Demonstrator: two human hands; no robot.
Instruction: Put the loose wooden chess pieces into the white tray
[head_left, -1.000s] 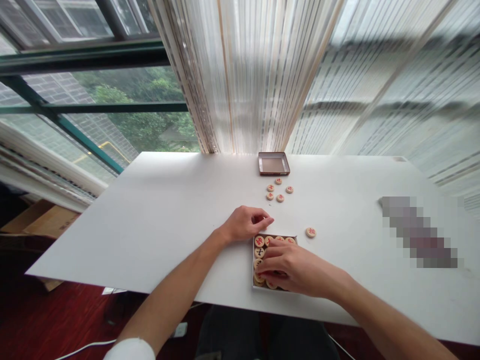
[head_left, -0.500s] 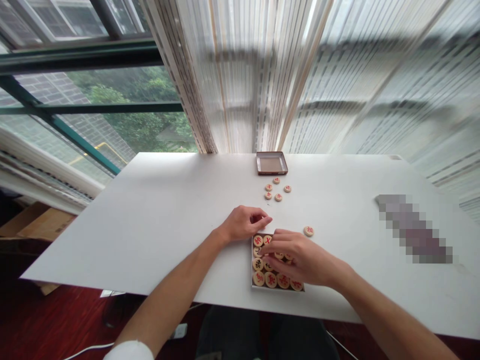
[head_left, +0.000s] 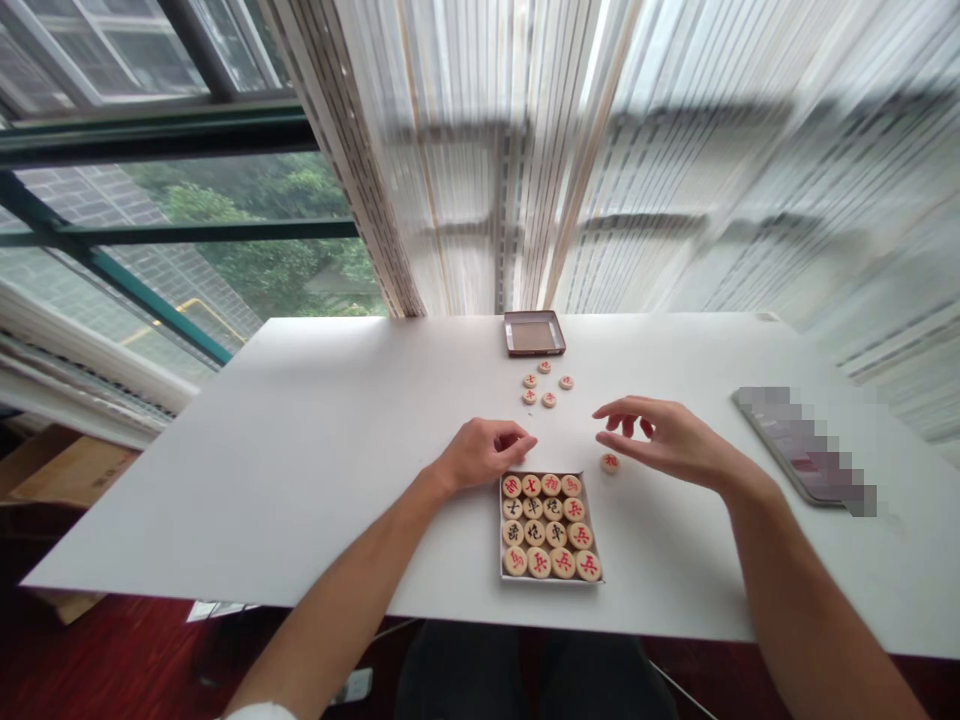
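Note:
A square tray (head_left: 504, 530) full of round Chinese chess pieces lies near the table's front edge. Its pieces sit in rows, some marked in red and others in black. Just beyond its back left corner rests my left hand (head_left: 484, 452), fingers curled and thumb against them; whatever they may hold is hidden. My right hand (head_left: 664, 435) hovers right of the tray, fingers apart, with nothing in it. Close under its thumb lies a single red-marked chess piece (head_left: 610, 464). Farther back, several loose red-marked chess pieces (head_left: 549, 400) are scattered on the table.
A shallow brown-rimmed box lid (head_left: 534, 352) stands at the back of the white table (head_left: 337, 430). On the right lies a flat, blurred-out device (head_left: 787, 445). Striped curtains (head_left: 465, 200) and a window border the far edge. A cardboard box (head_left: 75, 470) is on the floor, left.
My right hand has lifted off the tray and moved right and away, opening over the lone piece and uncovering the rows. My left hand stays nearly in place. The view has shifted slightly.

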